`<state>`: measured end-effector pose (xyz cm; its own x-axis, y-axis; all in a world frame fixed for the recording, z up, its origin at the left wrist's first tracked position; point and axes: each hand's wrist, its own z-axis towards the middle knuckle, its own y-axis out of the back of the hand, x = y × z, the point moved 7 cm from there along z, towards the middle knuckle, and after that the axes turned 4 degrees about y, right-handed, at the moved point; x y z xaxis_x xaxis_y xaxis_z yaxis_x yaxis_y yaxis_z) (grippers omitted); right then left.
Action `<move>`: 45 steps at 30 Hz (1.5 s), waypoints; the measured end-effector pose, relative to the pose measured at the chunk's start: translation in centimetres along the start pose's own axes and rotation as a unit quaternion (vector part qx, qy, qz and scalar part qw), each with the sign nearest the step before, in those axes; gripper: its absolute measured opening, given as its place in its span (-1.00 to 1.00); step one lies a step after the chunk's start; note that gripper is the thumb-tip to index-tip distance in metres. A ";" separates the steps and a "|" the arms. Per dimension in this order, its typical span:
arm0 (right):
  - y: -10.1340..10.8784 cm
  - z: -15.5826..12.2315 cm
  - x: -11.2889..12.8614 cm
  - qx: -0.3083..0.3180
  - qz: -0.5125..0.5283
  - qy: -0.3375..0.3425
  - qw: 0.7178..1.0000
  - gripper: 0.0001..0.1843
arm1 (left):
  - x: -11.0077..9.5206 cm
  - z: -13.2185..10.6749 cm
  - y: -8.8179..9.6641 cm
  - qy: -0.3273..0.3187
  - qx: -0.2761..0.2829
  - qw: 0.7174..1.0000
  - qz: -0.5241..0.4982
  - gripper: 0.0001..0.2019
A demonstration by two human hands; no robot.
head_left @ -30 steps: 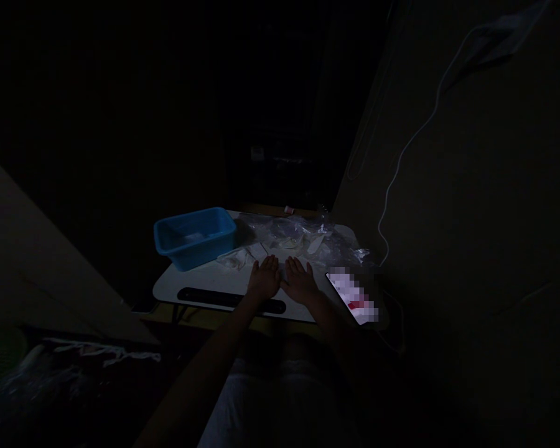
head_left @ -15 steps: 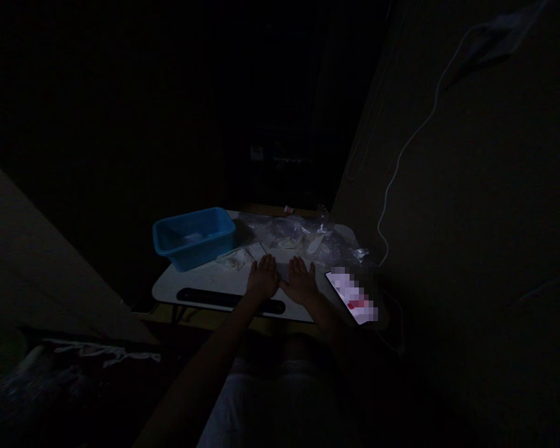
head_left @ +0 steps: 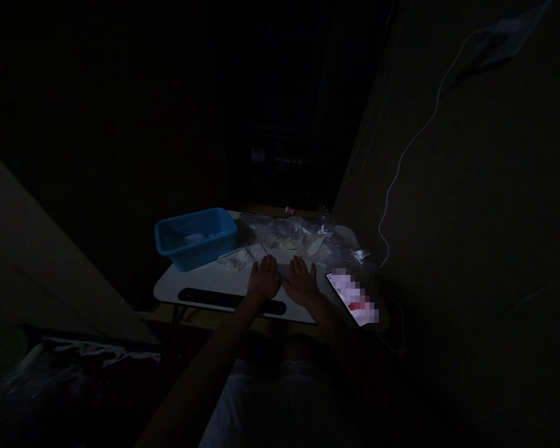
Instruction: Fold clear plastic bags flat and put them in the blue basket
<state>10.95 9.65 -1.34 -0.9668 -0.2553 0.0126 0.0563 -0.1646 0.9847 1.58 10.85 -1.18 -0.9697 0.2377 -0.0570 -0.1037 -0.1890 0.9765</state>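
Observation:
My left hand [head_left: 264,279] lies palm down on the white table [head_left: 219,280], fingers stretched forward and holding nothing. Beside it my right hand [head_left: 302,280] rests in the same flat way, with the thumbs close together. Just beyond the fingertips is crumpled clear plastic [head_left: 303,230], with pale pieces among it that are too dim to name. A small clear packet [head_left: 238,257] lies left of my left hand. To the right of my right hand a phone [head_left: 352,297] sits with its screen lit, partly blurred out.
A blue plastic basin [head_left: 198,239] stands at the table's left end. A long black strip [head_left: 210,297] runs along the near edge. From the wall at right hangs a white cable [head_left: 404,152], reaching down near the phone. The room is very dark.
Both hands keep the same flat pose on the table. The whole view has shifted very slightly; nothing else has visibly moved.

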 end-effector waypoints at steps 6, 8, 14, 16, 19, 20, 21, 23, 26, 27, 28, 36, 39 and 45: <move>-0.1 0.1 0.0 0.010 -0.002 -0.007 1.000 -0.30 | 0.2 0.0 0.0 0.004 -0.017 1.000 -0.010 -0.49; -0.1 0.0 0.0 0.010 -0.003 -0.007 1.000 -0.29 | 0.4 0.1 0.2 0.014 -0.029 0.999 -0.013 -0.49; -0.2 0.1 0.0 0.017 0.000 -0.004 1.000 -0.30 | 0.1 0.0 1.4 -0.031 -0.053 0.997 -0.038 -0.55; -0.3 0.1 0.0 0.025 -0.002 -0.008 1.000 -0.33 | -0.8 -0.2 1.5 -0.093 -0.043 0.993 -0.055 -0.56; -0.3 0.1 -0.1 0.032 -0.001 -0.010 0.999 -0.38 | -1.9 -0.6 1.1 -0.160 -0.003 0.985 -0.072 -0.54; -0.2 0.1 -0.1 0.032 0.001 -0.009 0.999 -0.38 | -2.1 -0.7 0.8 -0.167 0.015 0.983 -0.073 -0.53; -0.1 0.0 0.0 0.033 0.004 -0.008 0.999 -0.38 | -2.2 -0.7 0.5 -0.167 0.030 0.983 -0.071 -0.52; 0.0 0.0 0.0 0.034 0.007 -0.008 0.999 -0.39 | -2.1 -0.5 0.0 -0.155 0.048 0.985 -0.063 -0.51; 0.0 0.0 0.0 0.031 0.006 -0.012 0.999 -0.39 | -1.7 -0.3 -0.4 -0.128 0.047 0.989 -0.048 -0.50; 0.0 0.0 0.0 0.024 0.006 -0.013 1.000 -0.39 | -1.6 -0.2 -0.4 -0.118 0.044 0.991 -0.042 -0.50; 0.1 0.1 0.0 0.015 0.005 -0.013 1.000 -0.39 | -1.5 -0.1 -0.5 -0.107 0.041 0.993 -0.038 -0.50; 0.2 0.0 0.1 -0.002 0.008 -0.001 1.000 -0.33 | -0.7 -0.1 -0.1 -0.035 0.022 0.999 -0.029 -0.50; 0.2 0.0 0.1 0.002 0.014 -0.005 1.000 -0.32 | -0.7 -0.2 0.2 -0.021 0.022 0.999 -0.023 -0.50; 0.2 0.0 0.1 0.009 0.009 -0.009 1.000 -0.33 | -0.8 -0.3 0.4 -0.023 0.027 0.999 -0.022 -0.50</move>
<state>10.91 9.60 -1.16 -0.9702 -0.2399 0.0328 0.0687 -0.1428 0.9874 2.23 10.33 -0.76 -0.9532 0.2882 -0.0911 -0.1321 -0.1259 0.9832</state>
